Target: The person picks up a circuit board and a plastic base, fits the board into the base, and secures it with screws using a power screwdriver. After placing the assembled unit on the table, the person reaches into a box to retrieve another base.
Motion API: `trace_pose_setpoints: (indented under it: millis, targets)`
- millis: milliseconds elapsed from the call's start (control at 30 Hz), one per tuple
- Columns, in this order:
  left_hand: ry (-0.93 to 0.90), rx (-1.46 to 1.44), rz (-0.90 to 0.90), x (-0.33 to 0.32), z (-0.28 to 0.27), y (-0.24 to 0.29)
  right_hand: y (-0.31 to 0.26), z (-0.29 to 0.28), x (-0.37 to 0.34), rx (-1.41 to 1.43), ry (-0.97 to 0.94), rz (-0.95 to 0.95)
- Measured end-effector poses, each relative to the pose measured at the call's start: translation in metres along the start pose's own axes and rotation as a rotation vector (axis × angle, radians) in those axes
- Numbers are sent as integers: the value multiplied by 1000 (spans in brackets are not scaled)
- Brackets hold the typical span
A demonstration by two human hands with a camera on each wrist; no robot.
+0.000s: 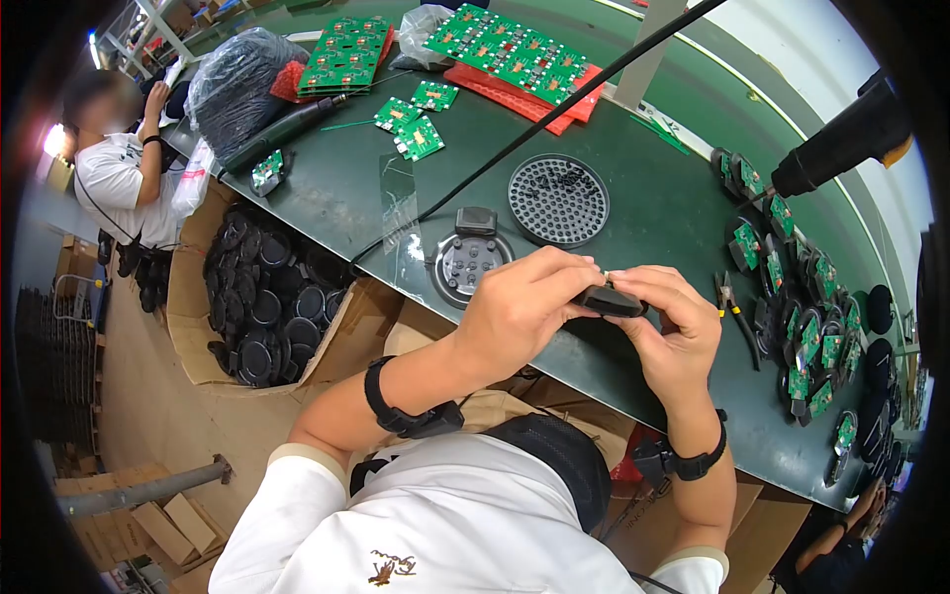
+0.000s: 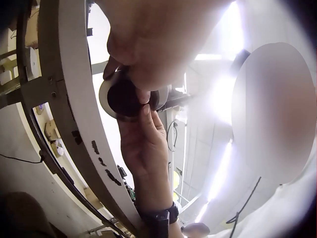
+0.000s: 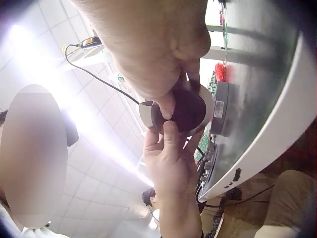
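Observation:
Both hands hold one dark round part above the table's front edge. The left hand grips it from one side, the right hand from the other, fingers curled round it. In the left wrist view the part shows a dark face with a pale rim, both thumbs meeting on it. The right wrist view shows the same dark face between the hands. Behind the left hand lie a round black base with studs, a small black block and a perforated round tray holding small dark pieces.
Green circuit boards and larger board panels lie at the back. On the right are yellow-handled pliers, several assembled parts with boards and a hanging power tool. A carton of black parts stands left; a person is beyond.

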State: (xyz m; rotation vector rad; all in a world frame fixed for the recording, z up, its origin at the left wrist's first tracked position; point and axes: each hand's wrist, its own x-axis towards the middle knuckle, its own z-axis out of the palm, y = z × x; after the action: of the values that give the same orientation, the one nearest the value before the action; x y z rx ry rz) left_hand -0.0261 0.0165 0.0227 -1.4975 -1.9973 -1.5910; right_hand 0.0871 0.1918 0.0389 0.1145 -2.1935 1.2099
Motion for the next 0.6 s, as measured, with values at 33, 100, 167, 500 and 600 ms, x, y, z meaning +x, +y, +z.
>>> trace_pose_setpoints:
  millis: [33, 100, 167, 500, 600]
  targets:
    - [6, -29, -23, 0, 1, 0, 0, 0, 0, 21, 7, 19]
    - [22, -43, -18, 1, 1, 1, 1, 0, -1, 42, 15, 38]
    - [37, -56, -12, 1, 2, 1, 0, 0, 0, 53, 15, 32]
    - [25, 45, 38, 1, -1, 2, -2, 2, -3, 54, 53, 88]
    - [28, 98, 89, 0, -1, -1, -3, 1, -3, 13, 37, 63]
